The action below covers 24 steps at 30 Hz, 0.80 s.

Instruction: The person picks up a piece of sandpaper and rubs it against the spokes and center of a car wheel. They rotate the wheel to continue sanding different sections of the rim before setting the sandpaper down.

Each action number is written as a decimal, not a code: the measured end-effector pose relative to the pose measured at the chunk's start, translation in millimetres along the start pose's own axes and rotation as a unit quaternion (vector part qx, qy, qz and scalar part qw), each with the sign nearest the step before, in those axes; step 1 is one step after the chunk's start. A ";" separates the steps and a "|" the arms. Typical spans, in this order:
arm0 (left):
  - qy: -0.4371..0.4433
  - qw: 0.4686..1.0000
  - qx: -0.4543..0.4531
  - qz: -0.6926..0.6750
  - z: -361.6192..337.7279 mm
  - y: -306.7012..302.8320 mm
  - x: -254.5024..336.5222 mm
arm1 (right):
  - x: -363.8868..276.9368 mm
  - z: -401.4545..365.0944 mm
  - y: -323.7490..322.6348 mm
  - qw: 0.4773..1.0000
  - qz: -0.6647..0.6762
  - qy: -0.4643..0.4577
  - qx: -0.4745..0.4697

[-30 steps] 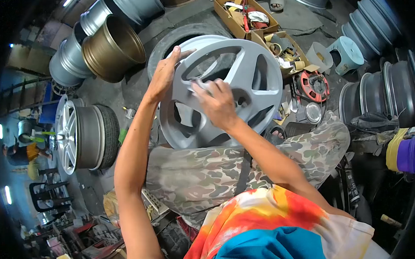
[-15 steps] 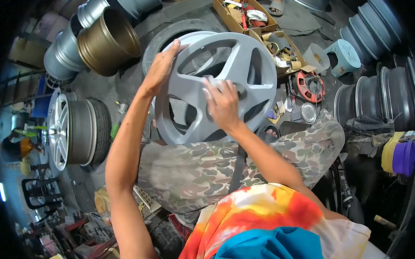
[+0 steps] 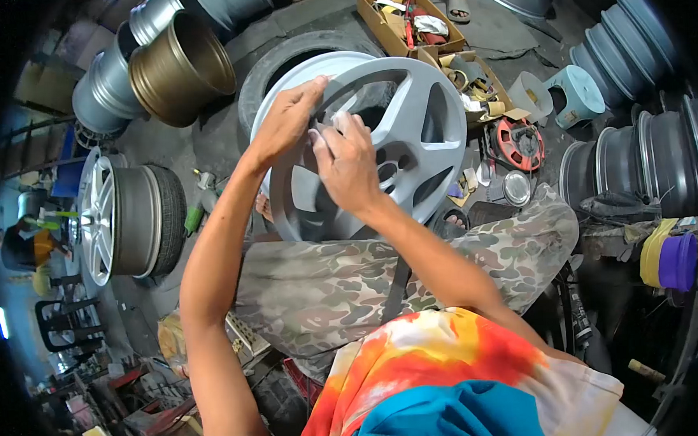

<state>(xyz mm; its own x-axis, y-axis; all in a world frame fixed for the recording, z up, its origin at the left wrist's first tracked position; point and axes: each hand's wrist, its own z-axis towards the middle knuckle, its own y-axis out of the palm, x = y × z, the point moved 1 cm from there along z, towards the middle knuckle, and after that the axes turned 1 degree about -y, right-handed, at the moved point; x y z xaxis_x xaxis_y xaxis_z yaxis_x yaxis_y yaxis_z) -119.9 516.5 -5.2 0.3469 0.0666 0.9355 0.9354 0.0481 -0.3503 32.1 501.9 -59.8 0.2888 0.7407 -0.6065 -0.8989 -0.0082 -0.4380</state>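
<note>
Stained concrete floor (image 3: 221,149) all round. Right behind the grip on the grey wheel (image 3: 431,136), a bare tyre (image 3: 276,61) lying flat. Beyond and left of the grip, a gold rim (image 3: 183,69) on its side among silver rims (image 3: 102,85). Left and nearer, a tyred alloy wheel (image 3: 131,220). Beyond and right, open cardboard boxes (image 3: 410,13) of odds and ends. Right of the grip, a red cable reel (image 3: 521,144), a teal stool (image 3: 581,91), then a row of dark rims (image 3: 643,166).

Head view. A grey five-spoke wheel rim (image 3: 412,137) stands on edge against the camouflage-clad lap (image 3: 329,289). The left hand (image 3: 287,127) grips its upper left edge; the right hand (image 3: 348,170) presses a small pale pad (image 3: 337,123) to a spoke just beside it. A tyre (image 3: 276,61) lies behind.
</note>
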 end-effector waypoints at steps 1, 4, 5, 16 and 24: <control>0.000 1.000 -0.001 0.000 -2.3 1.0 2.2 | 3.9 -4.3 -7.5 1.000 -0.001 0.000 0.001; 0.193 0.948 0.047 0.248 -5.0 4.8 7.5 | 47.1 -25.4 -47.7 0.981 -0.155 -0.065 -0.099; 0.198 0.937 0.047 0.283 -2.1 4.0 1.8 | 70.9 -27.6 -59.3 0.962 -0.219 -0.127 -0.104; 0.196 0.929 0.076 0.304 2.2 8.7 2.2 | 91.8 6.4 -88.4 0.940 -0.246 -0.141 -0.190; 0.166 0.952 0.067 0.250 -8.8 0.7 4.8 | 60.8 -48.2 -125.7 0.970 0.068 0.093 -0.213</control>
<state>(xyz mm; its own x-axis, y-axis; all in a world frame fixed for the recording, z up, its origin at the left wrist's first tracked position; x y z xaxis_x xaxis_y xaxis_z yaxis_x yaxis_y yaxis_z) -116.9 508.1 -0.5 0.7695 -0.2026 0.6056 0.6384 0.2204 -0.7374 178.5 515.6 -73.5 0.2672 0.5795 -0.7700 -0.7272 -0.4030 -0.5556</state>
